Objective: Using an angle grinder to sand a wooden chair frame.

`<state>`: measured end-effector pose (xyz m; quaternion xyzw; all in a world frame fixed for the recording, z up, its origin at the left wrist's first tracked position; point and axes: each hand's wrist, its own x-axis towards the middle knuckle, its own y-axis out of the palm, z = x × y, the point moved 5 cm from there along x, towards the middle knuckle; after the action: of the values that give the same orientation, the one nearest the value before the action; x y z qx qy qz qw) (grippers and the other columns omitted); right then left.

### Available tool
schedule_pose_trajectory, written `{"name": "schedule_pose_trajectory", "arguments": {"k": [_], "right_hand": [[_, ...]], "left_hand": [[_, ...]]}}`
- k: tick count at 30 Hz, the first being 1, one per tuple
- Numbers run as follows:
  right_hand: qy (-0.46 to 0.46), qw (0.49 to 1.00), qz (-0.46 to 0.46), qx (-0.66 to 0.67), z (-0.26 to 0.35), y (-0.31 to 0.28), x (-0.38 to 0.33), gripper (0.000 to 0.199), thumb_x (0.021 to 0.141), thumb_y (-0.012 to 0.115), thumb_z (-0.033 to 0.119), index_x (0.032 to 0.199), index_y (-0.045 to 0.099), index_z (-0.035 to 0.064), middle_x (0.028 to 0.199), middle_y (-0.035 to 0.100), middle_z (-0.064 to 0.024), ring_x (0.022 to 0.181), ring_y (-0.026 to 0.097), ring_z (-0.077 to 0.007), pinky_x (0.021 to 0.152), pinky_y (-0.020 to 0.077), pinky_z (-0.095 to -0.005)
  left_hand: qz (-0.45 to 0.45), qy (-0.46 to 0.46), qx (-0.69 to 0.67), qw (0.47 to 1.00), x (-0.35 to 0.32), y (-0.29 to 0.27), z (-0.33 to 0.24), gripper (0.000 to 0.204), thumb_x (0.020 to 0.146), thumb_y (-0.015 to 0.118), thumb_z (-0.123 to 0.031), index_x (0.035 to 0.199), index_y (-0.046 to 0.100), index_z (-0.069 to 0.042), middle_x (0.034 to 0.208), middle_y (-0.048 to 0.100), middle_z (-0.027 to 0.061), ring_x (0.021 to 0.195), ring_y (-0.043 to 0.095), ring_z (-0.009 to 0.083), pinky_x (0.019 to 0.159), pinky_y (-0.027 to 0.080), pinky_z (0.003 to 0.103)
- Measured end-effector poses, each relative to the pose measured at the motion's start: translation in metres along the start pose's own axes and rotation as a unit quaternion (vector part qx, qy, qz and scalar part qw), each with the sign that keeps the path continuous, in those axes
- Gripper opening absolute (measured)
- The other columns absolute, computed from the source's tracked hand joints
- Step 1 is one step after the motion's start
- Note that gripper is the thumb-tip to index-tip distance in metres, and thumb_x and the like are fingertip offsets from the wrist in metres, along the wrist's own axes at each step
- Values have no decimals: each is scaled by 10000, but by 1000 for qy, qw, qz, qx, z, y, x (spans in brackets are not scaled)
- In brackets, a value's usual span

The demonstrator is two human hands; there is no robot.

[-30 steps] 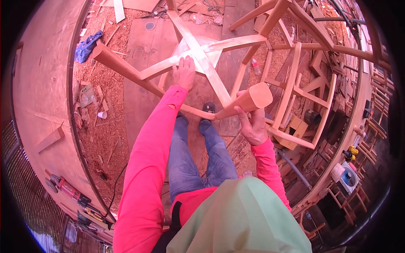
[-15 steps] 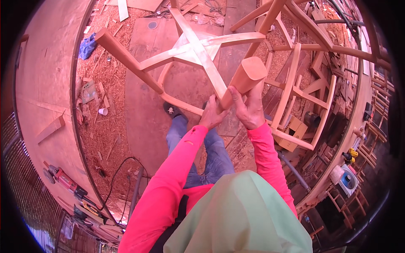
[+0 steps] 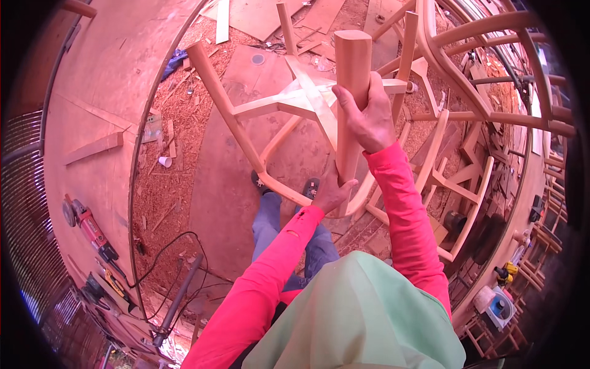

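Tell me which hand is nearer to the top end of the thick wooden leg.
Right. The right hand grips the thick wooden leg just below its top end; the left hand holds it lower down, near the frame.

Look around you and you will find no sign and no screen anywhere in this workshop. The nearest thing to a package is the small white cup (image 3: 165, 161) lying on its side in the sawdust to your left, just below the pale metal bracket (image 3: 152, 126) at the edge of the workbench (image 3: 92, 111). That bracket may carry a label, but it is too small and blurred to tell.
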<state>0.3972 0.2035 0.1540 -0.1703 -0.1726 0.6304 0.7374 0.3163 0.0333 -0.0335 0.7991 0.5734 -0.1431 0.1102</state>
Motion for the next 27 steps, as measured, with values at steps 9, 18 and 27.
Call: {"name": "schedule_pose_trajectory", "arguments": {"k": [9,18,27], "right_hand": [[-63,997,-40,-37,-13,-39,7,580,974,757,263,1386,499,-53,1308,599,-193,1155,654,-273,973,530,-385],[398,875,-182,-205,-294,-92,-319,903,910,770,496,1495,375,-67,1425,489,-271,1312,508,-423,1146,385,-501],[470,662,-164,560,-264,27,-285,666,1029,620,543,1450,443,58,1379,561,-196,1289,569,-366,1047,481,-602]], "left_hand": [[-54,45,-56,996,46,-40,-56,553,894,779,-207,1317,518,35,1107,679,192,992,698,299,864,572,417],[-30,-65,-227,971,163,-119,-35,324,916,792,-182,1078,635,51,912,713,127,784,720,197,722,617,333],[-62,-145,-149,976,162,-205,-26,371,965,737,-233,1155,586,49,1012,685,125,852,724,216,806,631,361]]}}
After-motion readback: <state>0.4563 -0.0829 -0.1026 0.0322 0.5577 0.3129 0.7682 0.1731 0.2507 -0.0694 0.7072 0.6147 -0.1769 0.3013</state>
